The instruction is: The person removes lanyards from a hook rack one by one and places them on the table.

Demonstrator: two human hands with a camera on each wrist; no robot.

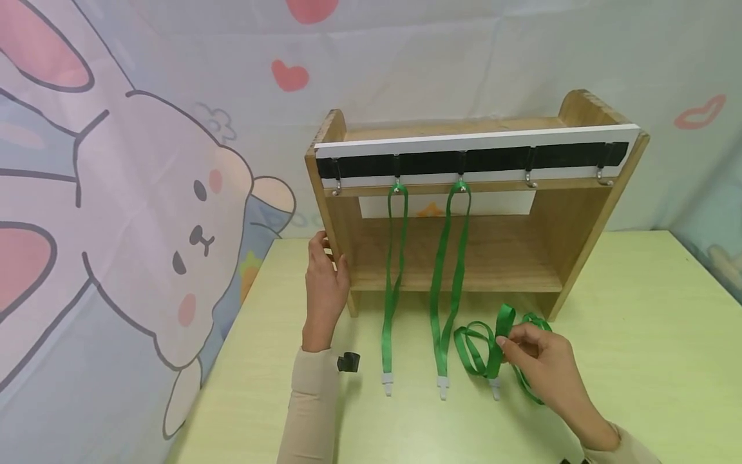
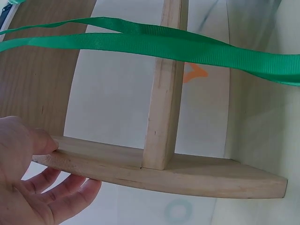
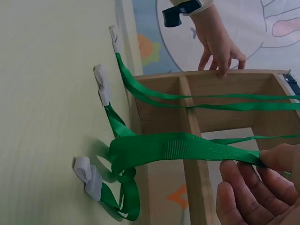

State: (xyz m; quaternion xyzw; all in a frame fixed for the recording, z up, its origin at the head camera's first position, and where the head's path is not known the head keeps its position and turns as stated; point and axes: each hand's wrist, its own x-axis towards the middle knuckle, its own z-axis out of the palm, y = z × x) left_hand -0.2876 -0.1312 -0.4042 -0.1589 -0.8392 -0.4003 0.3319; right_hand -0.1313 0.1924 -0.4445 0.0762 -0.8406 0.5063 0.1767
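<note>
My right hand (image 1: 545, 364) pinches a green lanyard (image 3: 183, 146) between thumb and fingers. Its strap hangs in loose loops, with a pale plastic clip (image 3: 89, 176) at the lower end. At the side panel (image 2: 126, 171) of a wooden shelf rack (image 1: 464, 258), my left hand (image 1: 326, 290) holds the edge, thumb on one face and fingers on the other. Two more lanyards hang from hooks on the rack: one on the second hook from the left (image 1: 387, 328), another on the middle hook (image 1: 440, 322). Their clips hang towards me.
A white board with a black strip (image 1: 504, 158) spans the rack's top front. Bare hooks show at the far left (image 1: 337, 187) and on the right (image 1: 530, 180). More green strap (image 1: 524, 386) lies on the pale table (image 1: 655, 361) beside my right hand. A cartoon-printed cloth (image 1: 406, 71) hangs behind.
</note>
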